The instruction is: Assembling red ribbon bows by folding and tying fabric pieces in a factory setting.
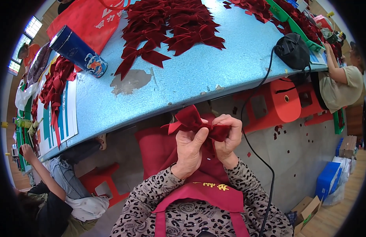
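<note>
A dark red velvet bow (pixel 188 117) is held up between my two hands, over my lap and just off the table's front edge. My left hand (pixel 189 150) pinches it near the middle, thumb on top. On its right loop, my right hand (pixel 229 136) is closed with bent fingers. The bow's centre is partly hidden behind my thumb and fingertips. Rows of similar finished bows (pixel 171 23) lie on the blue table (pixel 183 75), the nearest one (pixel 141 55) set a little apart.
A dark blue tumbler (pixel 78 51) stands by a red bag (pixel 86 25) at the left. At the right lie a black pouch (pixel 292 51) and a cable (pixel 246 118). Red stools (pixel 283 100) stand below. Co-workers sit at the left (pixel 44 177) and right (pixel 341 83).
</note>
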`<state>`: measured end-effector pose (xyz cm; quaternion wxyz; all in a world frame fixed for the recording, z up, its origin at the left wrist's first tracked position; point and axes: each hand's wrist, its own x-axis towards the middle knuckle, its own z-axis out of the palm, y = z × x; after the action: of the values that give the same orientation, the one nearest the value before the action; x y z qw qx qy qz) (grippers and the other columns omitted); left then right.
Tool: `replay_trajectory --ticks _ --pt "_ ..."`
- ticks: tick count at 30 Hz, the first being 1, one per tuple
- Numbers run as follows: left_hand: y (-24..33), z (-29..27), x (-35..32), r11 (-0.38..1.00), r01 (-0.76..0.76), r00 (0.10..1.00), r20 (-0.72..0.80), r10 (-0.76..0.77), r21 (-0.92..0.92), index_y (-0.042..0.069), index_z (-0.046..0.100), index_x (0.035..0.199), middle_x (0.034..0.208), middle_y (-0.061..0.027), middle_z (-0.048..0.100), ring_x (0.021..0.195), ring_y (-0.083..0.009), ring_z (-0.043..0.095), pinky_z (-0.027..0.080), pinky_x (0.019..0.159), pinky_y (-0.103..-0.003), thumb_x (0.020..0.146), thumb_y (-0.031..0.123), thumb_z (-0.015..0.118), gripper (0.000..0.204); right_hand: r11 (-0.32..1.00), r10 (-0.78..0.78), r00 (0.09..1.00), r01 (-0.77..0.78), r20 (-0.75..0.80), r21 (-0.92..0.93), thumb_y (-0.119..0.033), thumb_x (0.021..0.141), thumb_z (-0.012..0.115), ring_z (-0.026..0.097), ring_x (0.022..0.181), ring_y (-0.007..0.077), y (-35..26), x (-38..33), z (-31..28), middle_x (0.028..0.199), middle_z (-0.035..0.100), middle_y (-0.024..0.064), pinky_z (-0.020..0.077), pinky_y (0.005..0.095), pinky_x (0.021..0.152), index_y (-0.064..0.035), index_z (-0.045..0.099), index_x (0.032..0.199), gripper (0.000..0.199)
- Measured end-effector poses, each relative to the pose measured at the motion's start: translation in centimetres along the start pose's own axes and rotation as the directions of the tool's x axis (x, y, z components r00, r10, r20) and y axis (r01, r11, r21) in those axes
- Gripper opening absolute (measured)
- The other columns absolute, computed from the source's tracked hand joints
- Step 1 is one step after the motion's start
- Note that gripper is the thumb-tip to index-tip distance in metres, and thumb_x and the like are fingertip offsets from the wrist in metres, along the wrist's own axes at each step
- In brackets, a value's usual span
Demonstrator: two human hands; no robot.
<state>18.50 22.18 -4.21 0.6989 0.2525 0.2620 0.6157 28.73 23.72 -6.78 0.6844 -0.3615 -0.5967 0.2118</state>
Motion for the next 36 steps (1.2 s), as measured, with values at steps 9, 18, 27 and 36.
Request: replay_trajectory --ticks 9,18,27,36 --pt "-0.3 -0.8 -0.2 0.999 -0.006 1.0 -0.007 0.006 -0.034 0.006 0.056 0.104 0.1 -0.0012 0.059 0.092 -0.0107 0.054 0.042 0.084 -0.026 0.083 0.004 0.063 0.022 0.985 0.099 0.995 -0.1 -0.014 -0.139 -0.002 0.076 0.063 0.055 0.06 0.0175 -0.2 -0.1 -0.2 0.074 0.056 0.0096 0.0427 0.0252 0.055 -0.0019 0.049 0.086 0.018" --pt "-0.6 -1.3 -0.5 0.999 -0.013 1.0 -0.018 0.012 -0.052 0.005 0.057 0.104 0.1 -0.0021 0.059 0.092 -0.011 0.054 0.041 0.085 -0.026 0.082 0.002 0.063 0.023 0.982 0.09 0.974 -0.051 0.208 -0.183 -0.005 0.074 0.062 0.053 0.053 0.0235 0.0 0.1 -0.9 0.065 0.054 0.0092 0.0413 0.0285 0.048 -0.0019 0.052 0.078 0.01" --pt "-0.9 -1.6 -1.2 0.951 0.167 0.972 -0.119 -0.203 -0.262 0.005 0.058 0.102 0.099 -0.0013 0.06 0.089 -0.0108 0.054 0.041 0.084 -0.026 0.083 0.005 0.063 0.019 0.843 -0.261 0.961 0.275 0.095 -0.463 -0.01 0.08 0.061 0.052 0.054 0.0247 0.3 -0.7 -0.2 0.071 0.056 0.0102 0.0413 0.0301 0.048 -0.0027 0.053 0.076 0.012" --pt "-0.5 -3.6 -0.6 0.984 0.127 0.991 -0.027 -0.132 -0.127 0.007 0.057 0.104 0.099 -0.0014 0.059 0.089 -0.0109 0.055 0.042 0.082 -0.026 0.083 0.006 0.063 0.022 0.962 -0.103 0.991 0.122 0.091 -0.244 -0.007 0.08 0.063 0.053 0.057 0.0237 1.0 -1.7 0.9 0.073 0.056 0.0106 0.042 0.0301 0.05 -0.0026 0.052 0.083 0.012"
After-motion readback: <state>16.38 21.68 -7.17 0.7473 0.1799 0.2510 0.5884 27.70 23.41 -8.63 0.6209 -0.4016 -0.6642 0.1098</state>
